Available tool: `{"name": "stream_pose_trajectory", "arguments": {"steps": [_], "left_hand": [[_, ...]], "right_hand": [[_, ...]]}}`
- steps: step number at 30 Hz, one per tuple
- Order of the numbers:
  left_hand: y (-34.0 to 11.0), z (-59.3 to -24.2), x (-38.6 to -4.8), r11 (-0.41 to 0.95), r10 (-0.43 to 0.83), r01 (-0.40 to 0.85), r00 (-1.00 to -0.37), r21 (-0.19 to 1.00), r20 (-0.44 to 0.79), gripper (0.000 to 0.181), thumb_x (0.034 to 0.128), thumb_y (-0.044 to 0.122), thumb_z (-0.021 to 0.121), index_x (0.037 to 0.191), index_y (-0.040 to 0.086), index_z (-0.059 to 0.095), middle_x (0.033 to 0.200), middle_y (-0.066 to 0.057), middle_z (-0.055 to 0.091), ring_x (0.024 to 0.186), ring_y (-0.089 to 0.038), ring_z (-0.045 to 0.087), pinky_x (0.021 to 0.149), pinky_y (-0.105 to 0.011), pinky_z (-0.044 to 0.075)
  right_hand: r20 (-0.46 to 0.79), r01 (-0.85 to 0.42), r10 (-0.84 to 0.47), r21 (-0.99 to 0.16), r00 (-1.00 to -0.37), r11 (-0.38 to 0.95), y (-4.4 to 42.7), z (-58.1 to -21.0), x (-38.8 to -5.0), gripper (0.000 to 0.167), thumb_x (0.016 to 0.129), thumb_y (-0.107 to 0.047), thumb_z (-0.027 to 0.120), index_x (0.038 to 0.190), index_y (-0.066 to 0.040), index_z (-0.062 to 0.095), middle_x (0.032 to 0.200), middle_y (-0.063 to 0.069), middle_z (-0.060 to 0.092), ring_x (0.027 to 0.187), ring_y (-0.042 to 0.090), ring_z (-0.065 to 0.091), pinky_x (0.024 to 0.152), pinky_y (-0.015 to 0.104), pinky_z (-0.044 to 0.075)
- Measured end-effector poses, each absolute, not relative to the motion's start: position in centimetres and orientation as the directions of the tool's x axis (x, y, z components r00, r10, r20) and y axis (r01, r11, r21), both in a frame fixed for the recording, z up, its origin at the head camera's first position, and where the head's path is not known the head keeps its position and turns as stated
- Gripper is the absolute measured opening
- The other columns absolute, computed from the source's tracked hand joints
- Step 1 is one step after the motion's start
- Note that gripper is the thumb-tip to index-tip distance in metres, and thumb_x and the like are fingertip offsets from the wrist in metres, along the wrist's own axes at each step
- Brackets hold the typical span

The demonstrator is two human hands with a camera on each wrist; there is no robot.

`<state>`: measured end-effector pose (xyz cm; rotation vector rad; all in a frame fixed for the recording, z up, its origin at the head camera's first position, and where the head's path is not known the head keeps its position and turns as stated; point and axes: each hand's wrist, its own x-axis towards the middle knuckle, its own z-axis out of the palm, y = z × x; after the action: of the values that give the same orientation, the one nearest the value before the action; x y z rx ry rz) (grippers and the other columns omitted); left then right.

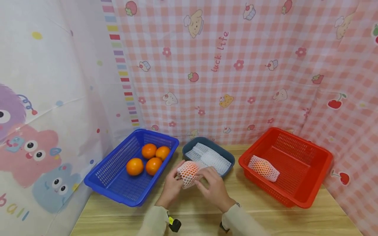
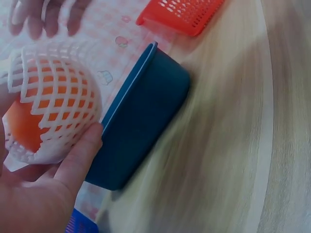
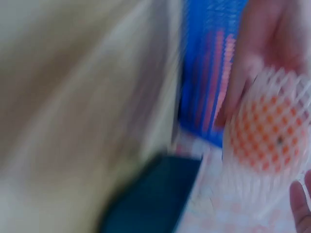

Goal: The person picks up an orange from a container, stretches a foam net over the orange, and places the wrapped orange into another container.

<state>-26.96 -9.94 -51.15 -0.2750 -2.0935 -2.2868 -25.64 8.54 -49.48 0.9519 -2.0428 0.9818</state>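
An orange (image 1: 190, 169) sits inside a white foam net sleeve (image 2: 65, 99), held up over the table in front of the green tray. My left hand (image 1: 172, 186) grips the sleeved orange from the left, its thumb and fingers curled around the net. In the left wrist view, part of the orange's skin shows bare past the net's edge. My right hand (image 1: 213, 187) is just right of the sleeve with its fingers loosely bent. Both wrist views show a gap between the right fingertips (image 3: 299, 201) and the net.
A blue basket (image 1: 113, 198) at the left holds several bare oranges (image 1: 135, 167). Behind the hands, a dark green tray (image 1: 229, 157) contains flat white foam nets (image 1: 212, 159). On the right, a red basket (image 1: 298, 196) holds one netted orange (image 1: 263, 168). A checked curtain (image 1: 206, 82) hangs behind.
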Motion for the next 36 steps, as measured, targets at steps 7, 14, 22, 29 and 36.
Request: {"name": "stream_pose_trajectory", "arguments": {"steps": [7, 14, 22, 29, 36], "left_hand": [[-10.0, -50.8, -26.8, 0.049, 0.193, 0.194, -0.964, 0.980, 0.181, 0.076, 0.0751, -0.013, 0.055, 0.146, 0.011, 0.045, 0.138, -0.018, 0.051, 0.102, -0.025, 0.056, 0.070, -0.026, 0.052], [-9.5, -50.5, -26.7, 0.110, 0.261, 0.272, -0.936, 0.956, 0.236, 0.080, 0.0710, -0.016, 0.053, 0.147, 0.005, 0.040, 0.145, -0.019, 0.044, 0.112, -0.028, 0.050, 0.075, -0.023, 0.048], [-9.2, -50.6, -26.6, 0.181, 0.254, 0.271, -0.942, 0.945, 0.221, 0.074, 0.0743, -0.012, 0.059, 0.145, 0.003, 0.042, 0.142, -0.019, 0.046, 0.115, -0.029, 0.050, 0.086, -0.027, 0.048], [-10.3, -50.0, -26.9, 0.237, 0.217, 0.252, -0.955, 0.938, 0.202, 0.066, 0.0832, 0.007, 0.069, 0.145, 0.013, 0.045, 0.142, -0.017, 0.047, 0.109, -0.037, 0.058, 0.082, -0.039, 0.054], [-12.9, -47.9, -27.8, 0.194, 0.098, 0.322, -0.946, 0.927, 0.308, 0.069, 0.0794, 0.000, 0.077, 0.141, 0.003, 0.047, 0.140, -0.022, 0.047, 0.116, -0.042, 0.053, 0.088, -0.051, 0.050]], "right_hand": [[0.621, -0.803, -0.580, -0.139, -0.527, 0.580, 9.7, -48.8, -27.2, 0.092, 0.068, -0.036, 0.088, 0.144, -0.013, 0.044, 0.147, 0.015, 0.040, 0.136, 0.031, 0.036, 0.106, 0.050, 0.036], [0.534, -0.788, -0.605, -0.220, -0.590, 0.575, 9.7, -49.4, -27.6, 0.100, 0.065, -0.031, 0.091, 0.149, -0.016, 0.039, 0.151, 0.014, 0.035, 0.136, 0.030, 0.037, 0.108, 0.046, 0.033], [0.500, -0.755, -0.592, -0.222, -0.632, 0.617, 9.7, -49.8, -27.5, 0.084, 0.069, -0.028, 0.088, 0.141, -0.016, 0.047, 0.144, 0.013, 0.044, 0.126, 0.027, 0.047, 0.099, 0.045, 0.044], [0.554, -0.727, -0.529, -0.220, -0.642, 0.651, 10.0, -50.2, -27.6, 0.079, 0.068, -0.028, 0.088, 0.136, -0.017, 0.049, 0.138, 0.010, 0.048, 0.121, 0.026, 0.050, 0.090, 0.045, 0.050], [0.572, -0.724, -0.509, -0.238, -0.643, 0.647, 10.5, -50.4, -27.7, 0.078, 0.069, -0.032, 0.088, 0.135, -0.015, 0.050, 0.136, 0.010, 0.049, 0.120, 0.025, 0.050, 0.090, 0.045, 0.050]]}}
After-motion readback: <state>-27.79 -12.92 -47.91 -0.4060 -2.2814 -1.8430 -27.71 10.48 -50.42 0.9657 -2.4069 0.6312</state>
